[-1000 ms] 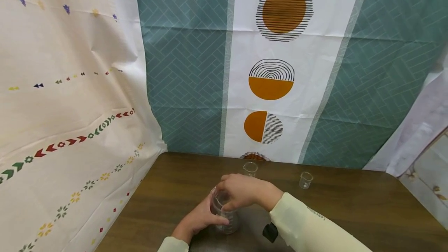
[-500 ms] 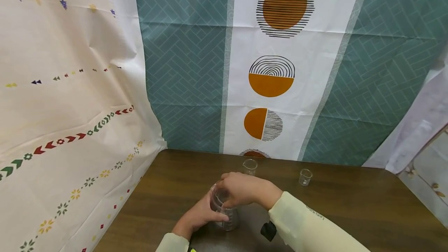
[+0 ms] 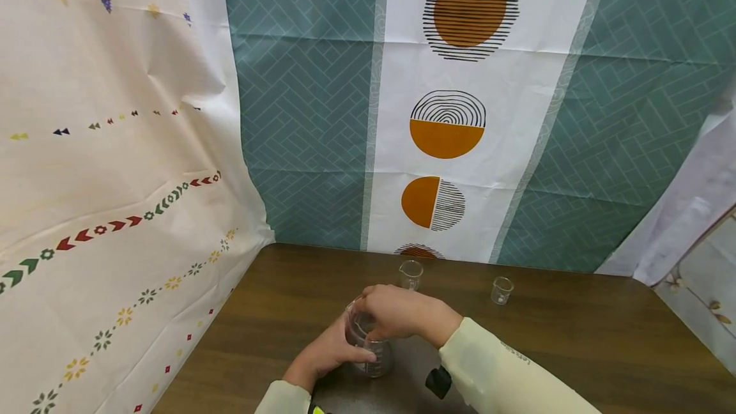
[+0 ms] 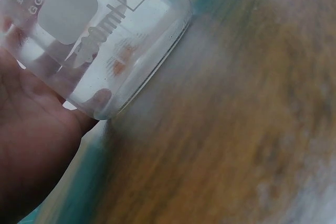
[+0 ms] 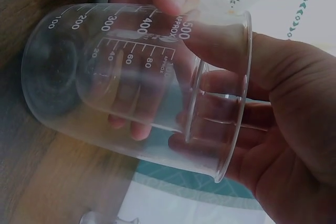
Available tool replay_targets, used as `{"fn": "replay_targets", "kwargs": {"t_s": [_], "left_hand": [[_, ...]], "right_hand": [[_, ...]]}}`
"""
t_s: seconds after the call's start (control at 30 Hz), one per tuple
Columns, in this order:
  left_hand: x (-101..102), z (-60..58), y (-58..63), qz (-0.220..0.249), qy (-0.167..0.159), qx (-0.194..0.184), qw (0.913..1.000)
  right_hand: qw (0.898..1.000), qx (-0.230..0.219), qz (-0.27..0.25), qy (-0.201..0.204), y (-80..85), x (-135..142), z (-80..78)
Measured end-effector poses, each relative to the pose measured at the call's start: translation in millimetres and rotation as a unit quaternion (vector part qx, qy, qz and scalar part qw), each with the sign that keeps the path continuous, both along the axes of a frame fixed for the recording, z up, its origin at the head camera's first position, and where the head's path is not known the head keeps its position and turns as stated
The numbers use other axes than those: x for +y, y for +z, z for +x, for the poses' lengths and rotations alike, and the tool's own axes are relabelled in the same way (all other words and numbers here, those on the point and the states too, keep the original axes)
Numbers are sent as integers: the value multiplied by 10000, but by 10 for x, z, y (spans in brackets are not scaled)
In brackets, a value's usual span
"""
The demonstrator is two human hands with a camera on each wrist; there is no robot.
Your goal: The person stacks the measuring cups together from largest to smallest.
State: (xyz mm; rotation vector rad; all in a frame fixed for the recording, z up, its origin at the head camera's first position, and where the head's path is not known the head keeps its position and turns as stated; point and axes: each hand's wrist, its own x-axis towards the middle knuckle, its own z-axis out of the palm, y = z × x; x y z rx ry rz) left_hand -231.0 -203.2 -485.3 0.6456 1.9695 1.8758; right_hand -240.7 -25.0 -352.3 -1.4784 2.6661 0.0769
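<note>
A large clear glass beaker (image 3: 378, 366) with white graduations is at the table's front. My left hand (image 3: 330, 355) grips it round the side, with the thumb across the near wall. In the left wrist view, that hand's palm (image 4: 37, 145) lies along the glass. A smaller graduated beaker (image 5: 149, 85) sits inside the large one. My right hand (image 3: 402, 313) reaches in over the large rim from above, its fingers and thumb at the smaller beaker's rim, holding it. Whether the large beaker's base touches the table cannot be told.
Two more small glass beakers stand further back on the brown wooden table (image 3: 575, 337): one beaker (image 3: 411, 275) behind my right hand, the other beaker (image 3: 502, 291) to its right. Patterned cloths hang behind and at the left, including a teal and white curtain (image 3: 310, 114).
The head view has tilted slightly, so the scene sits a little higher in it. Both hands keep almost the same hold on the beakers.
</note>
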Motion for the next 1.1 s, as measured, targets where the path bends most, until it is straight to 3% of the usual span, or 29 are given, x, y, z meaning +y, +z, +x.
{"fn": "replay_targets", "kwargs": {"t_s": [1.1], "left_hand": [[-2, -4, 13, -192, 102, -15, 9998]], "right_hand": [[9997, 169, 30, 197, -106, -52, -59]]}}
